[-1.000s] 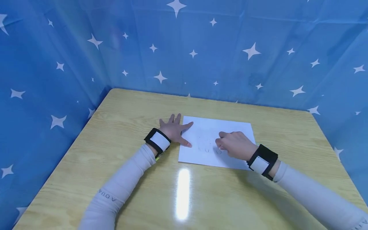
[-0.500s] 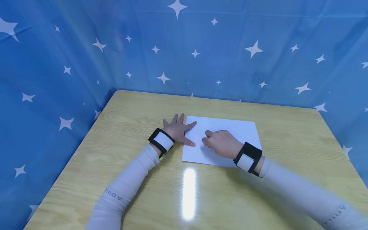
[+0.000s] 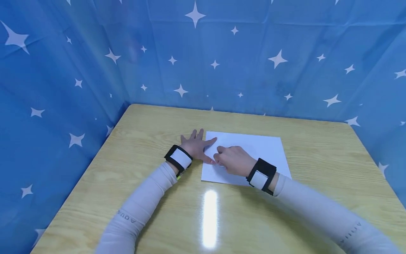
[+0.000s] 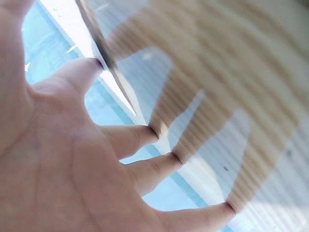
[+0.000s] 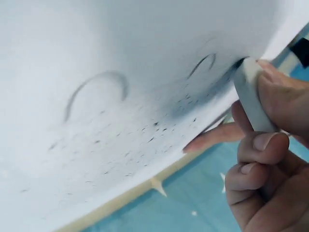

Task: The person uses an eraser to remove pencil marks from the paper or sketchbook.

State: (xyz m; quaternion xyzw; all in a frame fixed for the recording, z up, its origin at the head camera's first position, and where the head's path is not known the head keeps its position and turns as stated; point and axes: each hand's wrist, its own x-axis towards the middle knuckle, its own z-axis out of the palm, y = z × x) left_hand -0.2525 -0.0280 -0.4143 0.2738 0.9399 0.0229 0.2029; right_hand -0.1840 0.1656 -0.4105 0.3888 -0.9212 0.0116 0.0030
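While left hand [image 3: 197, 146] touches one sheet [image 3: 263, 146], right hand [image 3: 236, 160] pinches one eraser [image 5: 252, 96].

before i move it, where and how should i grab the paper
Probably pinch the paper at its far right corner, coming from the right: it lies flat, that corner is uncovered, and the left hand lies across the left edge.

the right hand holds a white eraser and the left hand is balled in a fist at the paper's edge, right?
Not a fist: the left hand is spread open, as the head view shows. It is at the edge of the paper, and the right hand does hold a white eraser.
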